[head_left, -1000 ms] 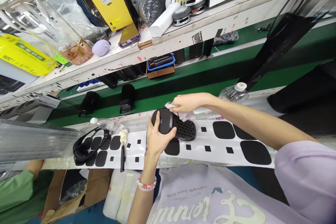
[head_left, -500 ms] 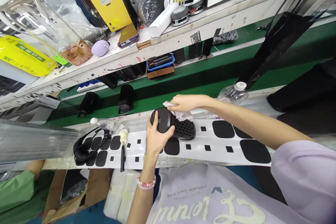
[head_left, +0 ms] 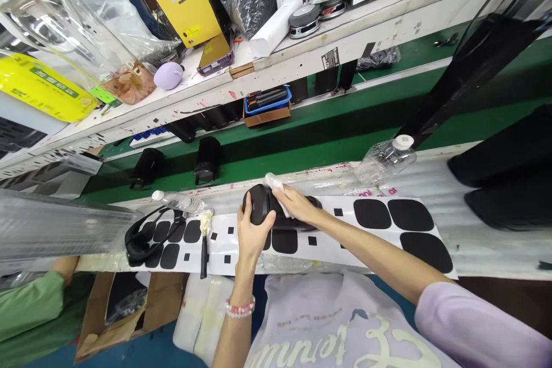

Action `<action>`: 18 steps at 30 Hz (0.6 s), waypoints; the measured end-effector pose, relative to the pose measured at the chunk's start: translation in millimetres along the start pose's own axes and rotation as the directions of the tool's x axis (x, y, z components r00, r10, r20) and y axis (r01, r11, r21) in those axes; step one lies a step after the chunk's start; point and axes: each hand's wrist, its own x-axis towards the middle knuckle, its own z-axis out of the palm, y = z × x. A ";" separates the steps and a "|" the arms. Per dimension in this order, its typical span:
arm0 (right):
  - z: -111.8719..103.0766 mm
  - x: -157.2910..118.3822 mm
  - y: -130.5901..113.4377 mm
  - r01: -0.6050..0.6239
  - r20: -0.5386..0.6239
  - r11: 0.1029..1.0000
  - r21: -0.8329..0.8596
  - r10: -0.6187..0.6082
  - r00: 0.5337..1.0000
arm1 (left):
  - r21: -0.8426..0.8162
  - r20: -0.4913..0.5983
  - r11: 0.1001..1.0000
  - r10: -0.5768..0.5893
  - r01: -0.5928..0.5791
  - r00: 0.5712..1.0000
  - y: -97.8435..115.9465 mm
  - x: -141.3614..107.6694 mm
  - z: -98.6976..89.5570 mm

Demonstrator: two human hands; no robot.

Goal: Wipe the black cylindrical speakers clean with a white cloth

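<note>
A black cylindrical speaker (head_left: 259,204) lies on its side over the white sheet of black stickers (head_left: 345,253). My left hand (head_left: 252,236) grips its left end, thumb and fingers spread around the round cap. Pinched in my right hand (head_left: 297,204) is a white cloth (head_left: 275,184), which rests against the speaker's upper side near the cap. My right hand covers much of the speaker's body. Left of the speaker, a brush with a black handle (head_left: 204,256) lies on the sheet.
A black headset (head_left: 137,244) and a clear bottle (head_left: 176,201) lie left; another bottle (head_left: 390,155) is at right. Behind, black speakers (head_left: 207,160) stand on a green belt (head_left: 276,149) beneath a loaded shelf (head_left: 302,60). A person's green sleeve (head_left: 34,310) shows lower left.
My right hand has moved down and left over the speaker with the cloth, its forearm lower. The speaker's cap has turned slightly sideways in my left hand. The camera view has shifted a little.
</note>
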 end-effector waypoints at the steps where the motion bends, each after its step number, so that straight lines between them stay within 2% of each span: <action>1: -5.7 3.5 11.0 -0.078 -0.024 0.997 0.011 0.078 0.997 | -0.017 -0.008 1.000 -0.008 0.008 1.000 -2.1 -1.3 0.3; 4: -34.4 -8.0 53.2 -0.286 -0.181 0.954 0.085 0.297 0.938 | -0.092 -0.063 0.995 -0.045 0.039 0.997 -14.3 -9.7 2.5; 5: -45.7 -18.3 67.2 -0.329 -0.267 0.936 0.128 0.352 0.897 | -0.118 -0.088 0.992 -0.055 0.045 0.995 -19.4 -13.8 3.4; 7: -65.5 -43.2 89.8 -0.384 -0.427 0.895 0.225 0.445 0.787 | -0.164 -0.139 0.986 -0.064 0.041 0.988 -28.8 -22.4 4.1; 9: -75.8 -66.1 102.0 -0.392 -0.525 0.860 0.326 0.510 0.681 | -0.185 -0.171 0.983 -0.048 0.016 0.984 -33.9 -29.6 2.0; 10: -76.5 -74.5 103.7 -0.380 -0.547 0.845 0.376 0.534 0.645 | -0.191 -0.180 0.982 -0.030 -0.005 0.983 -34.0 -32.0 -0.1; 12: -71.7 -83.1 98.0 -0.331 -0.552 0.819 0.469 0.564 0.615 | -0.234 -0.185 0.970 0.026 -0.070 0.982 -28.6 -34.3 -5.5; 14: -65.0 -81.8 81.6 -0.263 -0.537 0.799 0.542 0.569 0.622 | -0.370 -0.196 0.915 0.089 -0.158 0.977 -17.0 -34.0 -10.1; 16: -64.1 -76.0 57.4 -0.133 -0.526 0.734 0.666 0.588 0.615 | -0.546 -0.220 0.804 0.135 -0.236 0.966 -3.2 -32.5 -12.3; 18: -70.9 -71.4 29.9 0.018 -0.500 0.607 0.794 0.636 0.587 | -0.666 -0.237 0.690 0.168 -0.285 0.957 8.3 -30.7 -12.8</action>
